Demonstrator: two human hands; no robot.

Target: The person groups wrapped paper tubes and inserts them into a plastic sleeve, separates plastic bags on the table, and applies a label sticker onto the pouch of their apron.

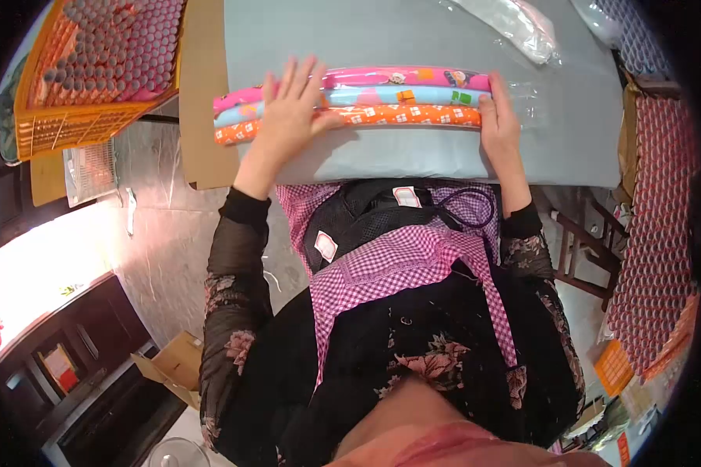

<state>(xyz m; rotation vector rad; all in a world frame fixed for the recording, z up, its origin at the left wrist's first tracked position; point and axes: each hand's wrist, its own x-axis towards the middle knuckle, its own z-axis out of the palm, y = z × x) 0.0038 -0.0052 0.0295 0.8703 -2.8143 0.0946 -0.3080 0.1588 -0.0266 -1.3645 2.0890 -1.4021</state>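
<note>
Head view: left hand (290, 115) is lying across three patterned rolls (409, 96) on the grey table (413, 35), fingers spread, while right hand (503, 134) is bordering their ends, pinch undeterminable; uneven pressure could be skewing them inside slippery clear film (526, 109).

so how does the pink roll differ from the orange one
The pink roll carries larger, scattered figures; the orange roll has small white shapes repeated along it. The pink roll lies on the far side, the orange roll on the near side. Both are long and slim, with a blue roll between them.
</note>
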